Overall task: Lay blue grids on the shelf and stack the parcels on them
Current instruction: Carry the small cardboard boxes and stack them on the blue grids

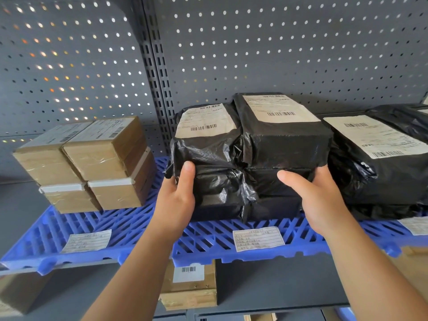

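Two hands (177, 200) (322, 200) around one parcel stack (250, 158)

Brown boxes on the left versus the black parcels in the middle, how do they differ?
The brown boxes are taped cardboard with sharp, square edges; the black parcels are wrapped in crinkled plastic film. The brown boxes are smaller than the black parcels. Both stand stacked side by side on the blue grid with barcode labels on top.

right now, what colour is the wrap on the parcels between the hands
Black crinkled plastic on the parcels, pale labels on top; head view shows it best.
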Motion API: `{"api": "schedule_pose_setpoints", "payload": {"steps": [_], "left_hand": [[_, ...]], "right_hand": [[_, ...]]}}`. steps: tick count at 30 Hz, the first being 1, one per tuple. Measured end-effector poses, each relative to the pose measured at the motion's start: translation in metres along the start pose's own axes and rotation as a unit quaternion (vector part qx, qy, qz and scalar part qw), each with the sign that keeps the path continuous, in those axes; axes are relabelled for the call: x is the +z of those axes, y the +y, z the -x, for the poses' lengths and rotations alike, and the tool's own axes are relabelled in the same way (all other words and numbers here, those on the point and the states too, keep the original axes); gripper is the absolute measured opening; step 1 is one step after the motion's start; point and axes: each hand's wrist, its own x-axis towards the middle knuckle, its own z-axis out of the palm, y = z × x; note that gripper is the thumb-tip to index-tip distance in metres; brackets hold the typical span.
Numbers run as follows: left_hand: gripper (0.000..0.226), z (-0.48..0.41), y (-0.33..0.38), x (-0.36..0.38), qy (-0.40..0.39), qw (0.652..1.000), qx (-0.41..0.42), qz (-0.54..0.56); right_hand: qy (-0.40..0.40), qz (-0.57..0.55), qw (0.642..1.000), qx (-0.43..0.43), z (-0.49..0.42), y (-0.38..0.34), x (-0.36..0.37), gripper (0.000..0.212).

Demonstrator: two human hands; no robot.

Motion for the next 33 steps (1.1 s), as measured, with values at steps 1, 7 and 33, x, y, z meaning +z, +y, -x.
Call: {"api": "schedule_pose_setpoints", "payload": {"steps": [1,7,33], "left_hand": [[0.037,0.001,0.000,-0.001,-0.002,1.000,0.004,-0.001],[0.013,0.003,-0.013,-0.005,0.006,1.000,0.026,0.016],[0.041,0.179,-0.014,0.066,0.123,0.945,0.244,-0.178]], "right_hand": [[0.006,0.003,1.000,-0.003,0.003,-0.001,0.001,0.058],[0.084,0.070,0.993,-0.033,0.022,-0.007,0.011,0.059],[0.049,0.221,0.972,-0.062,0.154,-0.013,-0.095,0.079]]}}
